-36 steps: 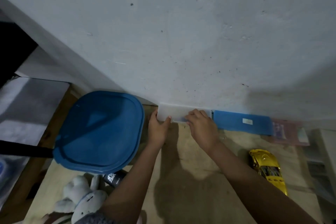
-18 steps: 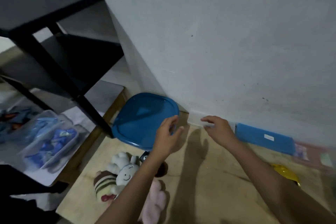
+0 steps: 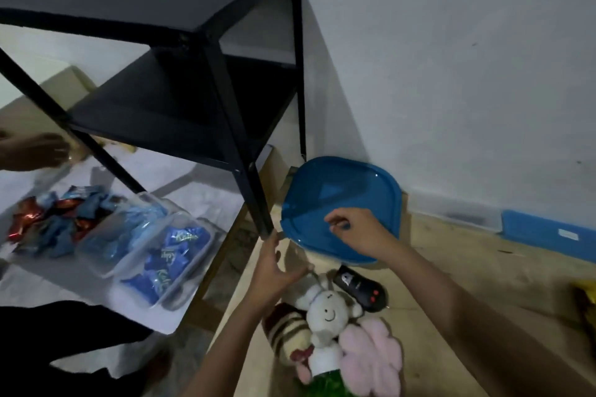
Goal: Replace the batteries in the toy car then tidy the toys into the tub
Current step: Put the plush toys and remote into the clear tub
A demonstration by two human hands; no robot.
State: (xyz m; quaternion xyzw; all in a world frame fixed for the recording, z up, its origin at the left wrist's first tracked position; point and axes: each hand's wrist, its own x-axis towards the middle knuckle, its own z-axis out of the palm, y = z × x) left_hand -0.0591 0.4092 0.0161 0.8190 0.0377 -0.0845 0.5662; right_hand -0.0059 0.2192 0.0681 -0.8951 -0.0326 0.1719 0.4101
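against the wall at the far edge of the desk (image 3: 451, 267), my two hands are at the tub (image 3: 309, 255), which is clear-walled and capped by a blue lid (image 3: 342, 200). the right hand (image 3: 361, 232) lies on the lid's near edge with fingers curled, touching it; the left hand (image 3: 274, 264) is loosely open against the tub's left wall, thumb up by the rim. i cannot tell for sure whether either has a real grip yet, as the frame is dim and a little smeared.

i judge this to be the start of opening or drawing out the tub, with the tidying not yet begun. the next move calls for steadying the wall with the left and peeling the lid up with the right, without knocking the black shelf leg (image 3: 254, 200) just beside it.

the plush toys (image 3: 325, 325) lie just near of the tub, under my wrists, with a black remote (image 3: 359, 288) between them and the tub. the yellow toy car (image 3: 585, 296) sits well apart at the right edge, half cut off.
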